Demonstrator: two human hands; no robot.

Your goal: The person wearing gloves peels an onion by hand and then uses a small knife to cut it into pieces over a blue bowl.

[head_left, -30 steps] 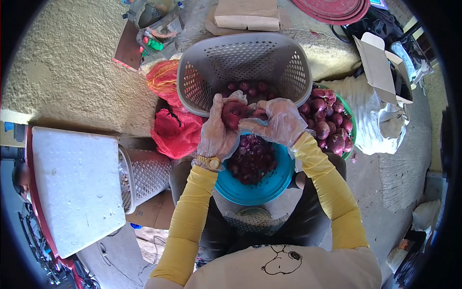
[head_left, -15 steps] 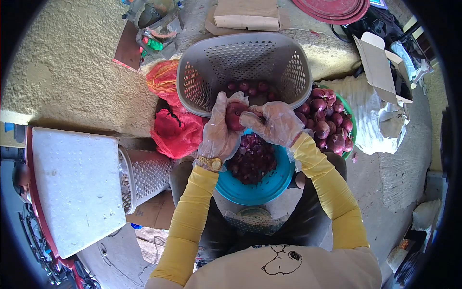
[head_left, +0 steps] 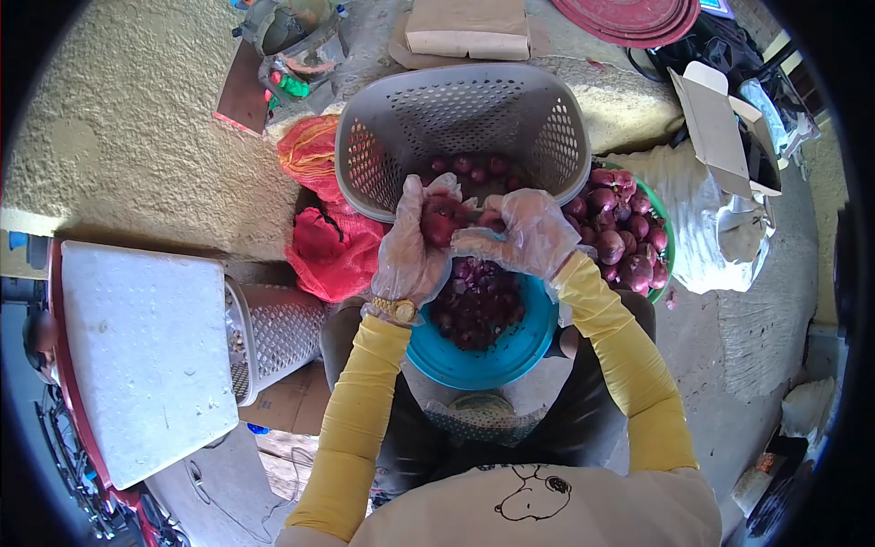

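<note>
A red onion [head_left: 440,223] rests in my left hand [head_left: 408,244], fingers wrapped round it. Close to the onion's right side, my right hand [head_left: 536,232] is closed, thumb and fingers together, with a small reddish piece [head_left: 492,220] at its fingertips; I cannot make out what that is. Both hands wear clear plastic gloves. Beneath them, a blue basin [head_left: 456,366] holds dark red onion skins and pieces [head_left: 478,310]. Just beyond the hands stands a grey perforated basket [head_left: 456,96] with several red onions [head_left: 478,170] at its bottom.
To the right, a green basket [head_left: 670,232] is heaped with red onions [head_left: 629,228], beside a white sack [head_left: 706,201]. A red mesh bag [head_left: 337,251] lies left of the grey basket. Further left are another perforated basket [head_left: 287,328] and a white foam board [head_left: 146,356].
My right hand has shifted slightly away from the onion, and the reddish piece at its fingertips shows more. My left hand has tilted a little with the onion still in it.
</note>
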